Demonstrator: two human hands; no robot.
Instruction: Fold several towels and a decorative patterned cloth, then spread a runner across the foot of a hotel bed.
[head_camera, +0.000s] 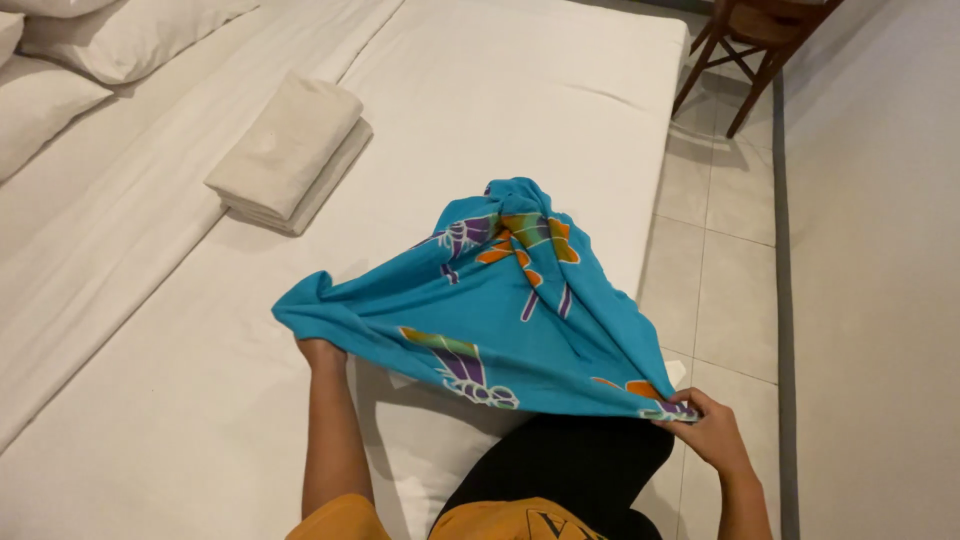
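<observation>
- Head view: a turquoise cloth (510, 320) with purple, orange and green prints hangs spread between both hands above the near edge of a white bed (480, 110).
- The left hand (322, 354) is closed on the cloth's left corner, its fingers hidden under the fabric.
- The right hand (712, 428) pinches the cloth's right corner, low and beyond the bed's right edge, over the tiled floor (735, 260).
- The cloth's far part bunches into a peak resting on the bed.
- Folded cream towels (290, 150) lie on the bed, far and left of the cloth, well apart.
- White pillows (90, 45) sit at far left; a wooden chair (750, 40) stands far right on the floor.
</observation>
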